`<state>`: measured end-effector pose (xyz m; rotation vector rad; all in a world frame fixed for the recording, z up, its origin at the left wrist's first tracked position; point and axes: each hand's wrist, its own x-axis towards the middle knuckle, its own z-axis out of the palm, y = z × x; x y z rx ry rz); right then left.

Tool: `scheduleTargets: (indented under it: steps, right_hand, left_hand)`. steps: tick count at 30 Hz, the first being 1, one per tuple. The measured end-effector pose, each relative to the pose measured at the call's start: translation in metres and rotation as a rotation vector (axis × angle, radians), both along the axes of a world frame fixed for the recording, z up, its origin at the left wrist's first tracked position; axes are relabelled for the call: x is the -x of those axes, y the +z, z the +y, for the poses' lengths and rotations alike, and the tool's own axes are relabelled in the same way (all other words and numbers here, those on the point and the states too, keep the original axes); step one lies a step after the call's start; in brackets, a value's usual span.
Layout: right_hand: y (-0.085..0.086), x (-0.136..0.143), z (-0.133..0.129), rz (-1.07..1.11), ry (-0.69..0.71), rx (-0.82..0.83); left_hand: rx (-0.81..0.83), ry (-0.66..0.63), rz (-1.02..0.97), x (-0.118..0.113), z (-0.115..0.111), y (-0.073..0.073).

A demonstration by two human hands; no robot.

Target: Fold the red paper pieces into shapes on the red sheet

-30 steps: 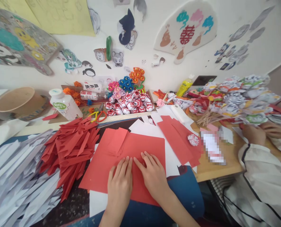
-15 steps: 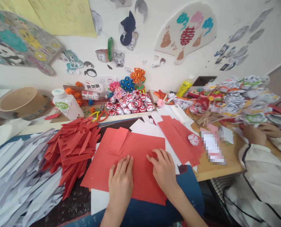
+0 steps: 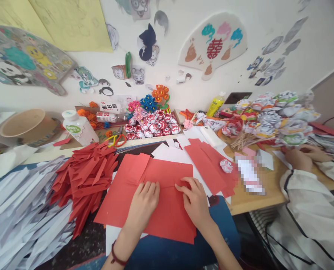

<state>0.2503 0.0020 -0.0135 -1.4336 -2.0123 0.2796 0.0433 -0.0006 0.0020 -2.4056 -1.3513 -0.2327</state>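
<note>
Large red paper sheets [image 3: 122, 198] lie in front of me, with smaller red pieces [image 3: 138, 165] on their upper left part. My left hand [image 3: 145, 200] rests on the sheets with its fingers curled and pressed together; what they grip, if anything, is hidden. Close by on the right, my right hand [image 3: 193, 198] has its thumb and forefinger pinched at a thin red strip or fold that runs between the two hands. Whether this piece is separate from the sheet below is hard to tell. White paper [image 3: 113, 234] shows beneath the red.
On the left lie folded red strips [image 3: 85, 176] and white strips [image 3: 29, 210]. Behind are a white bottle [image 3: 81, 127], scissors [image 3: 117, 140] and red-white paper flowers [image 3: 152, 125]. More red paper [image 3: 208, 165] lies right. A co-worker's sleeve [image 3: 304, 198] is at the far right.
My left hand has curled its fingers and turned, and its wrist with a dark band now shows. A thin crease or strip edge has appeared between the hands. The view has shifted slightly.
</note>
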Motion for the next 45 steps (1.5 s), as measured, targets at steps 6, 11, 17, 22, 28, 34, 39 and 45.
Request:
scheduleTargets:
  steps: [6, 11, 17, 22, 28, 34, 39, 45]
  right_hand:
    - [0.017, -0.009, 0.017, 0.273, 0.020, 0.192]
    - [0.034, 0.000, 0.044, 0.570, 0.232, 0.498]
    - [0.058, 0.022, 0.090, 0.893, 0.626, 0.697]
    - [0.049, 0.031, 0.116, 0.956, 0.638, 0.658]
    - [0.030, 0.032, 0.119, 0.949, 0.535, 0.638]
    - [0.043, 0.023, 0.114, 0.848, 0.500, 0.737]
    - [0.041, 0.021, 0.112, 0.843, 0.517, 0.785]
    - [0.030, 0.020, 0.110, 0.835, 0.504, 0.806]
  left_hand:
    - [0.056, -0.012, -0.177, 0.003, 0.005, 0.006]
    - [0.371, 0.208, -0.880, -0.002, 0.015, 0.029]
    - [0.779, 0.134, -1.304, 0.002, 0.047, 0.048]
    - [0.760, 0.103, -1.204, 0.004, 0.067, 0.049]
    - [0.713, 0.137, -1.054, -0.003, 0.072, 0.040]
    - [0.908, 0.095, -1.207, 0.001, 0.074, 0.030]
    - [1.067, 0.067, -1.328, 0.005, 0.072, 0.027]
    - [1.150, 0.019, -1.360, 0.008, 0.072, 0.025]
